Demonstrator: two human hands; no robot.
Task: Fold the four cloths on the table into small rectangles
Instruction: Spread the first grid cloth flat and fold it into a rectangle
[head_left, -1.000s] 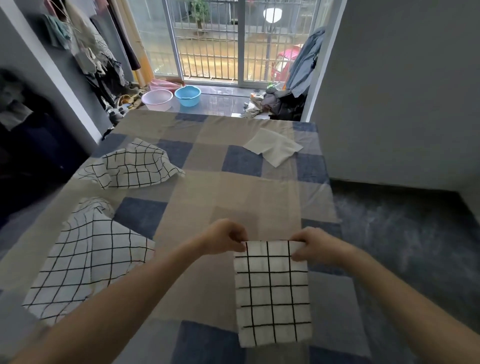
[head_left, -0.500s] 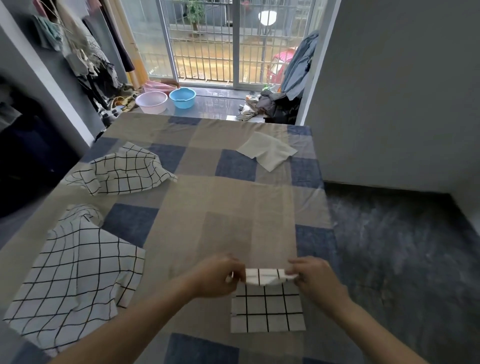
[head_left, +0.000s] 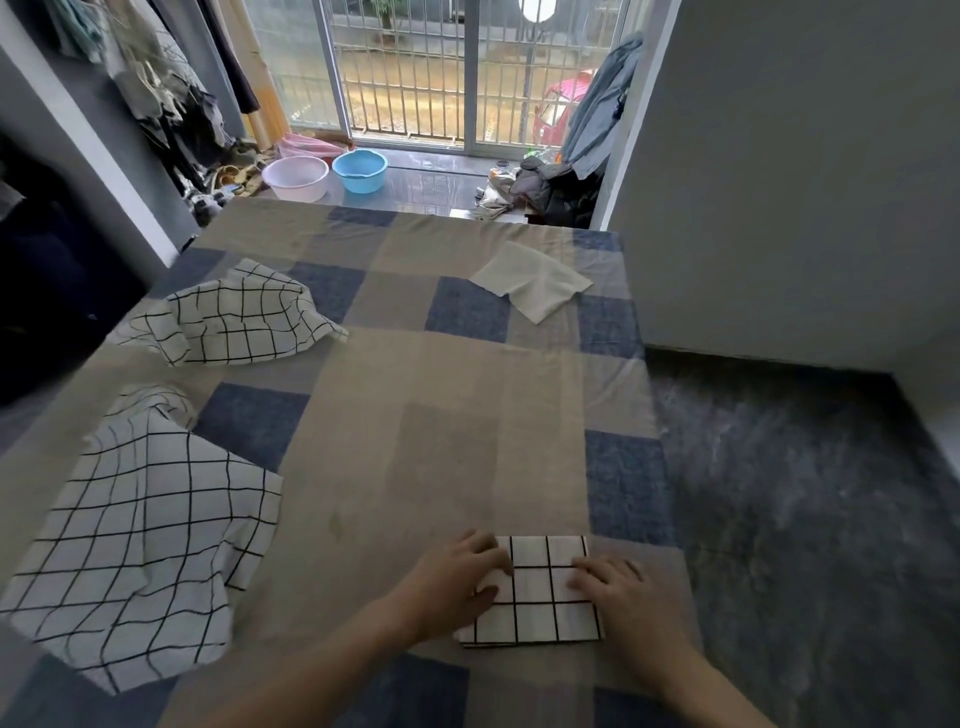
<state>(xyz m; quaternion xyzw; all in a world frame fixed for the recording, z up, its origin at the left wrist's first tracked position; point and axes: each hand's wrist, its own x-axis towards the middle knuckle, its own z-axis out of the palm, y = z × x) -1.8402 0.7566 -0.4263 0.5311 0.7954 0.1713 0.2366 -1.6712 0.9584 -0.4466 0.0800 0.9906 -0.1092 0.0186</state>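
A small folded white cloth with black checks (head_left: 540, 597) lies on the table near its front edge. My left hand (head_left: 457, 582) is on its left edge, with a bit of cloth between thumb and fingers. My right hand (head_left: 628, 603) lies flat on its right side, fingers spread. A large checked cloth (head_left: 140, 530) lies spread and rumpled at the front left. Another checked cloth (head_left: 234, 322) lies crumpled at the left, farther back. A plain white cloth (head_left: 535, 286) lies loosely folded at the back right.
The table wears a tan and blue checked cover (head_left: 395, 457). Its right edge drops to dark carpet (head_left: 805, 493). Beyond the far edge stand a pink basin (head_left: 296, 176) and a blue basin (head_left: 361, 169), with clothes piled by the barred door.
Both hands drew the cloth's far edge toward me, folding it in half. It now lies as a small rectangle with both hands down on it. The view shifted forward.
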